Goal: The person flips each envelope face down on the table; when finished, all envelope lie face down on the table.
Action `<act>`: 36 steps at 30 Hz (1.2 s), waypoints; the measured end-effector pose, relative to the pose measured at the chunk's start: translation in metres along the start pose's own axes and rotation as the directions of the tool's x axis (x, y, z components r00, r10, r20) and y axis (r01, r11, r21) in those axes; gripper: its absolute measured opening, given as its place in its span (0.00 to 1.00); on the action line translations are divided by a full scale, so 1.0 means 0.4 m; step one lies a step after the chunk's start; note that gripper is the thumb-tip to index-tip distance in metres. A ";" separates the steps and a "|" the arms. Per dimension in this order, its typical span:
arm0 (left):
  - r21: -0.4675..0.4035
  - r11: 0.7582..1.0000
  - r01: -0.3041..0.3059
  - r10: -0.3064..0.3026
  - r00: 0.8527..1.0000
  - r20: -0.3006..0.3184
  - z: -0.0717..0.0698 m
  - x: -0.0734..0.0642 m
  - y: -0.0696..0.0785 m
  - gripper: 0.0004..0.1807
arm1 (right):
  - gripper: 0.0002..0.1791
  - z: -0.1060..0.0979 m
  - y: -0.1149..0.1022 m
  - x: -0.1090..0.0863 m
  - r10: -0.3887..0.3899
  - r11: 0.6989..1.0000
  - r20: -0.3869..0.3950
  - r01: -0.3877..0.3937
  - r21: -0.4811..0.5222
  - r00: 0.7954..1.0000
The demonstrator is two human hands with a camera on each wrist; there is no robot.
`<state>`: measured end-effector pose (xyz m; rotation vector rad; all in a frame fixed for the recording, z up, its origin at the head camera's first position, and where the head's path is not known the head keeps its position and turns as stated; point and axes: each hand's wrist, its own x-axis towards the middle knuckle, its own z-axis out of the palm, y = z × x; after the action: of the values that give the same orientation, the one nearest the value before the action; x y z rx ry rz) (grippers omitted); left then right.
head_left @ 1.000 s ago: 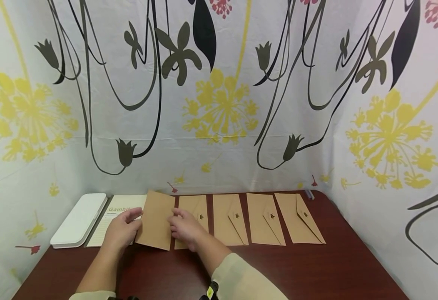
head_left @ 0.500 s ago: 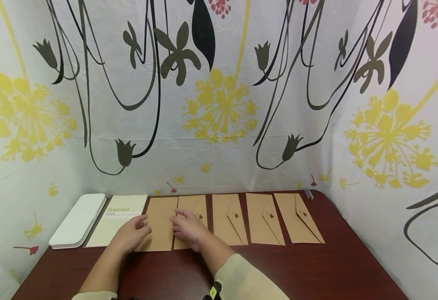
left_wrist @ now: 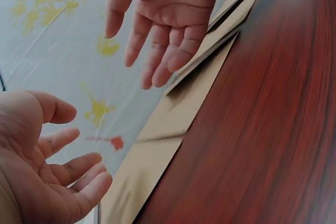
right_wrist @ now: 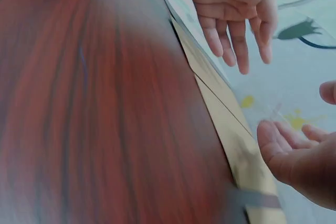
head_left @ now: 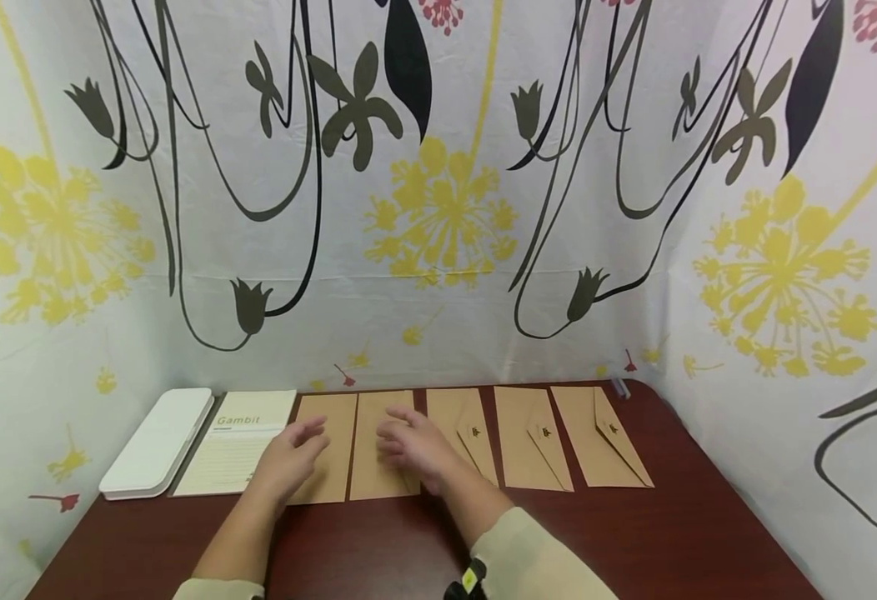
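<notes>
Several brown paper envelopes lie in a row along the back of the table. My left hand (head_left: 288, 462) hovers over the leftmost envelope (head_left: 337, 417), its fingers relaxed and holding nothing; this envelope lies plain face up. Beside it lies the second envelope (head_left: 374, 417), partly hidden under my right hand (head_left: 419, 450), which is also relaxed above it with nothing gripped. In the left wrist view both palms face each other, the left hand (left_wrist: 52, 182) near and the right hand (left_wrist: 168, 19) beyond, with air between them.
Further right lie a third envelope (head_left: 446, 442), a fourth envelope (head_left: 517, 442) and a fifth envelope (head_left: 588, 450), flaps showing. At left are a notepad marked "Gambit" (head_left: 221, 450) and a white flat case (head_left: 157, 442). A small grey item (head_left: 620, 388) sits at the back right corner.
A second ago both hands held the leftmost envelope tilted up. It was laid flat on the table and let go, and both hands have shifted right.
</notes>
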<state>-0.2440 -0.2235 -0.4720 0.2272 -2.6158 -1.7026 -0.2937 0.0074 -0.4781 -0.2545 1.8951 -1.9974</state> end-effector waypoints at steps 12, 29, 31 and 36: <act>-0.277 0.961 -0.019 0.035 0.998 0.054 0.111 0.025 0.065 0.28 | 0.40 -0.134 -0.022 -0.040 -0.007 0.992 0.031 0.011 -0.122 0.999; -0.099 0.995 0.003 0.010 0.992 0.126 0.131 -0.004 0.043 0.32 | 0.39 -0.154 0.023 -0.058 0.008 1.000 0.020 -0.008 -0.003 1.000; -0.087 0.996 0.000 0.011 0.992 0.125 0.129 -0.005 0.044 0.32 | 0.39 -0.154 0.025 -0.059 0.013 1.000 0.023 -0.013 0.007 1.000; -0.065 0.998 0.004 0.004 0.993 0.118 0.124 -0.004 0.045 0.32 | 0.39 -0.154 0.027 -0.059 0.022 0.999 0.027 -0.023 0.033 0.999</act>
<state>-0.2491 -0.1712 -0.4756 0.1288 -2.6345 -1.8529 -0.2940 0.0730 -0.4908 -0.2485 1.8390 -1.9991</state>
